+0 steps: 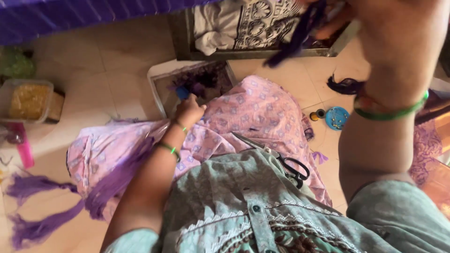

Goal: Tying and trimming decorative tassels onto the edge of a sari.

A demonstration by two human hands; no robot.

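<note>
At nine o'clock I see purple threads (33,206) strewn on the floor. My left hand (189,110) rests, fingers curled, on pink cloth (243,117) at center; soft, light, best pinched at an edge. Scissors (276,157) lie at four. At one o'clock my right hand (375,42) pinches a purple strand (300,35), blurred and cropped.
</note>
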